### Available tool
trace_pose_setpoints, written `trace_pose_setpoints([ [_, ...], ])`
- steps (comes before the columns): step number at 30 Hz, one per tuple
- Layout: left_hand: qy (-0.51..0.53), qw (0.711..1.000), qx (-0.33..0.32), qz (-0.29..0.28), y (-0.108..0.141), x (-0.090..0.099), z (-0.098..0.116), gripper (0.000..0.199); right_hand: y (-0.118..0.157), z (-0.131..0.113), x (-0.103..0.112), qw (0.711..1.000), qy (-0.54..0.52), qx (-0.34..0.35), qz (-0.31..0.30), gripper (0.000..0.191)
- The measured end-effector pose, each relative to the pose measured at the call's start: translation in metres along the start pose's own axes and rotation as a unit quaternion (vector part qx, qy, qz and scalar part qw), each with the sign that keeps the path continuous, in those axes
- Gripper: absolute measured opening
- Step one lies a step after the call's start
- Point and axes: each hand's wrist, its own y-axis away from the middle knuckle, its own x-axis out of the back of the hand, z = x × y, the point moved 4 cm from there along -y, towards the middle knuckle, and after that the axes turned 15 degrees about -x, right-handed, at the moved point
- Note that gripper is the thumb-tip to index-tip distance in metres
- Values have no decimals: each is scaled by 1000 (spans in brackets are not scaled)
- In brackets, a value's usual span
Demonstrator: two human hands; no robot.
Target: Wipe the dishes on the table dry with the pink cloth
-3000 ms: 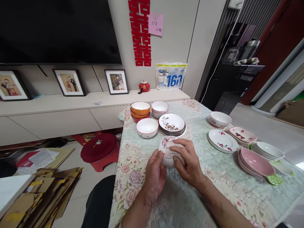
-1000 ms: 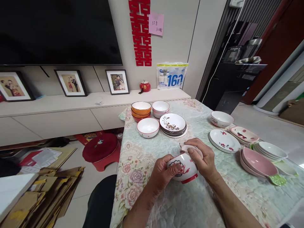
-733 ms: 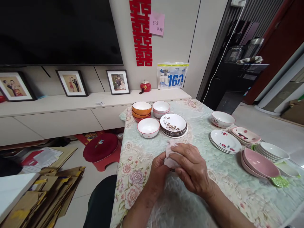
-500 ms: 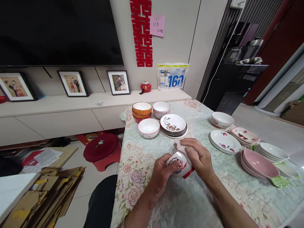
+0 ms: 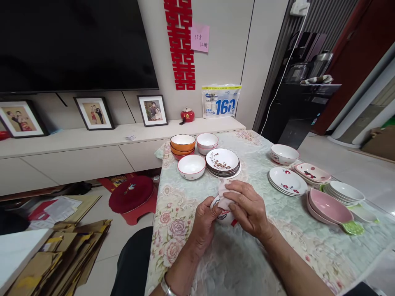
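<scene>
My left hand (image 5: 204, 224) is closed around a white bowl (image 5: 224, 218) with a red and dark print, held tilted above the table in front of me. My right hand (image 5: 249, 207) grips a pale pink cloth (image 5: 225, 193) and presses it against the outside of the bowl. Fingers and cloth cover much of the bowl. Just beyond my hands stand a white bowl with a red rim (image 5: 191, 166) and a stack of plates with a brown flower pattern (image 5: 222, 159).
Orange bowls (image 5: 182, 142) and pink-rimmed bowls (image 5: 207, 141) stand at the table's back. On the right are flowered plates (image 5: 287, 181), a patterned bowl (image 5: 284, 154), pink dishes (image 5: 330, 205) and white bowls (image 5: 346, 191). A red stool (image 5: 132, 195) stands left of the table.
My right hand has shifted slightly left, bringing the cloth over the bowl's printed side. The bowl has turned, so less of its print shows. The view has moved a little.
</scene>
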Motion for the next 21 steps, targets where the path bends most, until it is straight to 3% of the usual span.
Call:
trace_pose_setpoints([
  [2, -6, 1000, 3, -3, 1, 0, -1, 27, -1, 9, 2, 998, -32, -44, 10, 28],
  [4, -9, 1000, 5, 0, 2, 1, -2, 29, -2, 27, 3, 985, -97, -138, 31, 24],
  [7, 5, 1000, 0, 23, 2, 2, 0, 30, 0, 59, -5, 921, -225, -315, 41, 26],
  [9, 16, 999, -1, 40, 2, 2, 1, 29, 3, 73, -13, 869, -304, -388, 45, 28],
  [11, 25, 998, 2, 54, 2, 2, 3, 30, 5, 81, -21, 833, -360, -417, 53, 29],
  [14, 34, 998, 13, 60, 2, 0, 3, 32, 6, 84, -25, 802, -400, -438, 62, 25],
  [21, -24, 999, 31, -24, 6, -1, 0, 28, 5, 77, -9, 794, -405, -449, 67, 26],
])
